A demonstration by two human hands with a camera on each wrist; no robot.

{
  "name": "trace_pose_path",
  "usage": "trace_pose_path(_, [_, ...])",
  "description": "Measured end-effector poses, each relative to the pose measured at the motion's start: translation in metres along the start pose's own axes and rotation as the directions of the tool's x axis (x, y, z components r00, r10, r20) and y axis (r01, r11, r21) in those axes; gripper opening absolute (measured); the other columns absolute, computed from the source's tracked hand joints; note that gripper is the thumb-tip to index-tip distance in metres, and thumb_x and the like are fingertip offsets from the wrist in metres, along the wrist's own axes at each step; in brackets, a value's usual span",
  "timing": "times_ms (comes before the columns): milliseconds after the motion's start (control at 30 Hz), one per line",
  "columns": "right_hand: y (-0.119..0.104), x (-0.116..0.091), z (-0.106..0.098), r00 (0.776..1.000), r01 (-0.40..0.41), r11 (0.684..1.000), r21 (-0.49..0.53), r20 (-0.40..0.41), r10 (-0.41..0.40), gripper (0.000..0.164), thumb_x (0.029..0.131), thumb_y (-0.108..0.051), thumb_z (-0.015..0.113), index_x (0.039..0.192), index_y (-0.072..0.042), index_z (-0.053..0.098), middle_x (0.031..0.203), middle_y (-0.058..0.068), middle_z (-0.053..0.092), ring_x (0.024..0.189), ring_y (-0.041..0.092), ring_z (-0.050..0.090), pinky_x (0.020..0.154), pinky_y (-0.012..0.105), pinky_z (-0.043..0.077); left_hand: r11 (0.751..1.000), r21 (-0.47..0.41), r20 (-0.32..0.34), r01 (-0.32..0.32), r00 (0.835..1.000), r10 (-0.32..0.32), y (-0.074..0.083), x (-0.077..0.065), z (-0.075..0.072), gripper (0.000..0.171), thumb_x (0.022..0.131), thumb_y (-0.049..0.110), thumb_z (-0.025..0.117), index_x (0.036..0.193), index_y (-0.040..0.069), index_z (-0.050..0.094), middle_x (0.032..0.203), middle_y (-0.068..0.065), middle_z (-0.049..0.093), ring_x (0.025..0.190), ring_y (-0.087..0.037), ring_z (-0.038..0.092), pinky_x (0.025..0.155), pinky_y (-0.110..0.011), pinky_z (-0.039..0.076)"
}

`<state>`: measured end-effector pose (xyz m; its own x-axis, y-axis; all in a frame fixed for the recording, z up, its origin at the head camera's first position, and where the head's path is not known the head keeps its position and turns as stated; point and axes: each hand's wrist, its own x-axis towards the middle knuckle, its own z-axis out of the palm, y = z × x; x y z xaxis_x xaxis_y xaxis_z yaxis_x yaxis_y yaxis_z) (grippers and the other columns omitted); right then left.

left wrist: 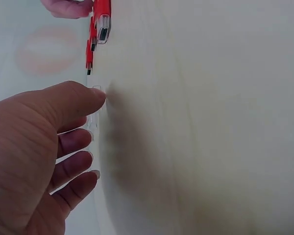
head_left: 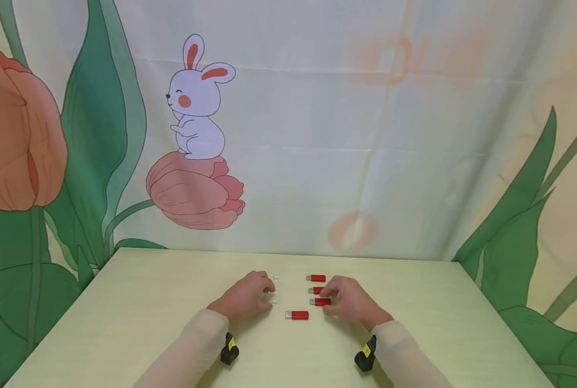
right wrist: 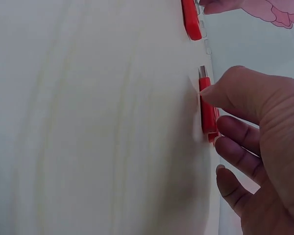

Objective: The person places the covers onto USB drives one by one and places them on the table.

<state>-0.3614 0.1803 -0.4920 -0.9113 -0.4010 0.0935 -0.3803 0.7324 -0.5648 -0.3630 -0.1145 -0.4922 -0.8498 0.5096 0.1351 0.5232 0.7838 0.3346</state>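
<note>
Near the table's middle, my left hand (head_left: 249,293) is at the nearest of several small clear plastic caps (head_left: 275,299). Its thumb and index finger are on either side of that cap, and the thumb tip overlaps it in the left wrist view. My right hand (head_left: 349,299) pinches the nearest uncapped red USB stick (right wrist: 206,105) between thumb and fingers, its metal plug pointing left. Two more red USB sticks (head_left: 316,278) lie behind it, one partly covered by the right fingers. A capped red USB stick (head_left: 297,315) lies in front, between the hands.
The pale wooden table (head_left: 138,323) ends at a cloth backdrop (head_left: 288,161) printed with a rabbit and tulips. Small black devices (head_left: 229,349) are worn at both wrists.
</note>
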Motion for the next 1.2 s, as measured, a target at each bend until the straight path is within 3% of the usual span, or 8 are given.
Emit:
trace_pose_path(333, [0.0, 0.005, 0.004, 0.999, -0.022, 1.0, -0.006, 0.029, 0.022, 0.022, 0.081, -0.013, 0.086, 0.101, -0.014, 0.076, 0.096, -0.005, 0.067, 0.089, 0.014, 0.06, 0.085, 0.033, 0.055, 0.999, -0.015, 0.006, 0.031, 1.0, -0.031, 0.003, 0.002, 0.003, 0.016, 0.088, 0.014, 0.077, 0.101, 0.006, 0.072, 0.096, 0.001, 0.064, 0.088, -0.013, 0.055, 0.091, -0.038, 0.053])
trace_pose_path(700, [0.001, 0.009, 0.004, 0.998, -0.015, 0.999, -0.052, 0.053, 0.018, 0.02, 0.08, -0.009, 0.083, 0.099, -0.013, 0.077, 0.091, -0.006, 0.066, 0.082, 0.013, 0.058, 0.078, 0.03, 0.054, 0.999, -0.034, 0.037, 0.011, 0.999, -0.01, 0.011, 0.003, 0.0, 0.01, 0.089, 0.01, 0.075, 0.097, 0.006, 0.072, 0.094, -0.002, 0.062, 0.084, -0.014, 0.052, 0.085, -0.037, 0.051])
trace_pose_path(900, [-0.001, 0.011, 0.004, 0.998, -0.024, 0.997, -0.071, 0.057, 0.028, 0.018, 0.081, -0.009, 0.083, 0.097, -0.013, 0.076, 0.091, -0.006, 0.067, 0.084, 0.013, 0.058, 0.081, 0.032, 0.054, 1.0, 0.001, 0.012, -0.006, 1.0, 0.006, 0.01, 0.003, 0.002, 0.005, 0.088, 0.01, 0.075, 0.091, 0.008, 0.072, 0.089, 0.002, 0.061, 0.08, -0.011, 0.052, 0.082, -0.033, 0.051])
trace_pose_path(1200, [-0.007, 0.012, 0.002, 0.992, -0.078, 0.995, -0.067, 0.092, 0.084, 0.016, 0.082, -0.009, 0.083, 0.094, -0.015, 0.075, 0.088, -0.005, 0.066, 0.083, 0.016, 0.058, 0.079, 0.032, 0.053, 0.999, 0.034, 0.016, 0.025, 1.0, -0.026, 0.011, 0.007, 0.004, 0.004, 0.089, 0.014, 0.075, 0.089, 0.011, 0.072, 0.087, 0.003, 0.062, 0.081, -0.011, 0.053, 0.082, -0.033, 0.053])
